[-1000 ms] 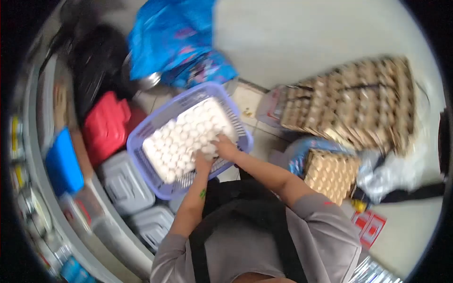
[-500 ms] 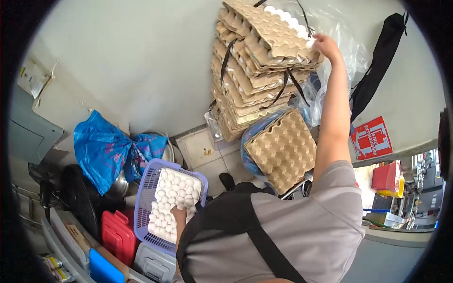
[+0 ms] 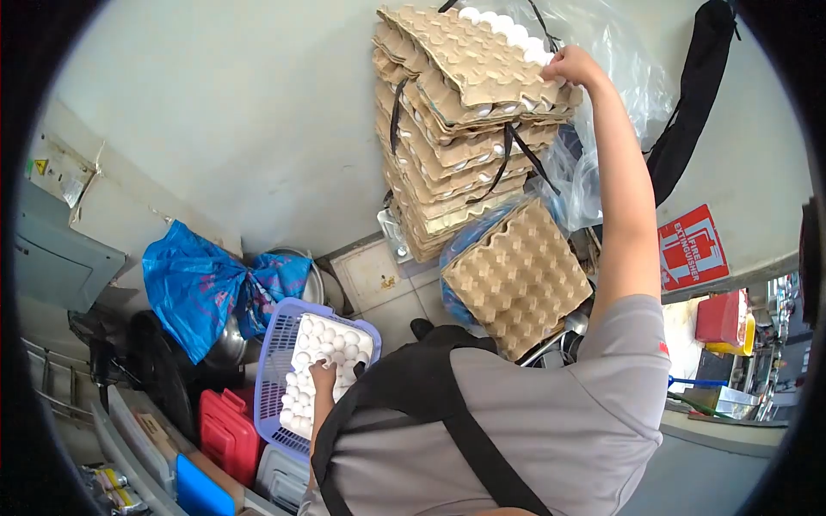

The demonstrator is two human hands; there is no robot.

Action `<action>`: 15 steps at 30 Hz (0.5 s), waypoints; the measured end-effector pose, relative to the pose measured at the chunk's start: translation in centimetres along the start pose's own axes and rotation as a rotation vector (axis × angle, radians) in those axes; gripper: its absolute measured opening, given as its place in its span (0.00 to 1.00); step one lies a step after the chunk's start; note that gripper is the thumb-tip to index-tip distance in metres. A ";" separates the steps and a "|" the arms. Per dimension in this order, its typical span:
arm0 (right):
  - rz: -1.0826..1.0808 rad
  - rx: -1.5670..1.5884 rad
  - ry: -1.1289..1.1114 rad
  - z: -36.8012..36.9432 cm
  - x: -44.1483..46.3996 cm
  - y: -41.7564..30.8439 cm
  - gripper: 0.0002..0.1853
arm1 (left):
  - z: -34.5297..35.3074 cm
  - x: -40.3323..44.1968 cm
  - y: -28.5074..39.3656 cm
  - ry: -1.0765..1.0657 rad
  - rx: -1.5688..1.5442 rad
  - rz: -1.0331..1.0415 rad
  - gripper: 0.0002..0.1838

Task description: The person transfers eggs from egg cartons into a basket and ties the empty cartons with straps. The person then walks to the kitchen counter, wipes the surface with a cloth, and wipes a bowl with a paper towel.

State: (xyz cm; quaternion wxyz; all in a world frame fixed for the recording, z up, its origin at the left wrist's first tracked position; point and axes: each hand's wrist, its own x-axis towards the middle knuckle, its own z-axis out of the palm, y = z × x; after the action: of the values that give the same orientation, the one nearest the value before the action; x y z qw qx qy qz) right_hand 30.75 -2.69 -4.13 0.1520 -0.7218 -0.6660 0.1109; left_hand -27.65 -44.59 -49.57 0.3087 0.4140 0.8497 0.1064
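My right hand [image 3: 573, 67] is at the top of a tall stack of cardboard egg trays [image 3: 447, 163], its fingers curled round an egg at the near end of a row of white eggs [image 3: 508, 33]. A tilted cardboard tray [image 3: 473, 64] covers the eggs beside that row. Low on the left, my left hand [image 3: 323, 378] is down among white eggs [image 3: 303, 400], fingers bent round one, which they partly hide. These eggs fill a pale tray inside a purple plastic basket [image 3: 268, 370].
Empty-looking cardboard trays [image 3: 516, 275] are piled below the stack. Clear plastic [image 3: 624, 95] hangs behind it. A blue bag [image 3: 194, 284] lies over metal pots beside the basket. A red lidded box [image 3: 231, 434] and a grey lidded box [image 3: 282, 477] stand nearby.
My right hand has moved along the egg row, further up and left in view. My left hand has shifted slightly up over the basket's eggs. The whole view has moved a little.
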 end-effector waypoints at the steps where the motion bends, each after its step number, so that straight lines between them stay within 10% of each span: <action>1: 0.003 0.004 0.001 -0.1 -0.2 0.7 0.19 | 0.0 -0.4 0.1 -0.024 0.010 -0.014 0.24; 9: 0.094 1.821 0.383 1.3 -0.9 6.0 0.10 | 3.3 -0.5 -5.9 -0.007 -0.058 -0.031 0.23; 15: 0.207 0.712 0.049 -0.2 -0.1 6.0 0.14 | 3.1 -0.8 -8.6 -0.010 -0.150 -0.018 0.21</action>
State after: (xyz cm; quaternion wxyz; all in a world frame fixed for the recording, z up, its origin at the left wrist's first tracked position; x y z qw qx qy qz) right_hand 36.35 -3.18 -6.16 0.3976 -0.6896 -0.5055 0.3329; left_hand -30.88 -50.85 -55.40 0.3443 0.3825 0.8414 0.1648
